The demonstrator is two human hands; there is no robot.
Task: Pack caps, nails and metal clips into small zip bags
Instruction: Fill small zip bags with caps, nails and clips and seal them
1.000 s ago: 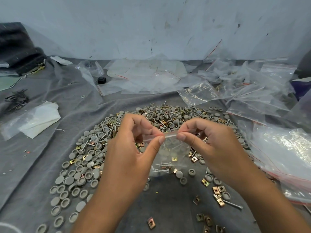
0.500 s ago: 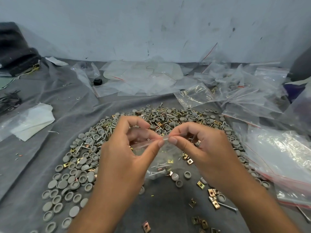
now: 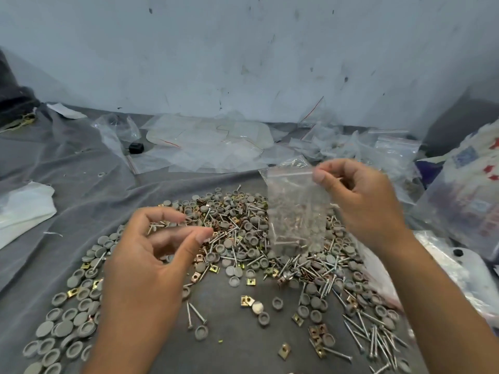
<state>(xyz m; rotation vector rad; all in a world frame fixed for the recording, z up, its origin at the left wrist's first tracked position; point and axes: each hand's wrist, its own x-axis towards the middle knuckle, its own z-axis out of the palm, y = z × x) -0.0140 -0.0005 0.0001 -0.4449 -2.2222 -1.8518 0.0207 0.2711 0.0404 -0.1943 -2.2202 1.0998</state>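
Note:
A small clear zip bag [image 3: 295, 211] with caps, nails and clips inside hangs above the pile. My right hand [image 3: 356, 198] pinches its top right corner at the seal. My left hand [image 3: 151, 255] hovers lower left of the bag, fingers apart, holding nothing. Below lie grey round caps [image 3: 64, 330], silver nails [image 3: 375, 338] and brass metal clips [image 3: 316, 333], spread in a wide heap on a grey cloth [image 3: 67, 184].
Empty clear zip bags [image 3: 210, 141] litter the cloth at the back by the wall. More bags, some filled, pile at the right [image 3: 391, 155]. A large plastic bag [image 3: 469, 201] stands far right. White folded plastic [image 3: 21, 209] lies at the left.
My left hand has let go of the bag and dropped to the left. My right hand has lifted the bag up and to the right; it now hangs from that hand alone.

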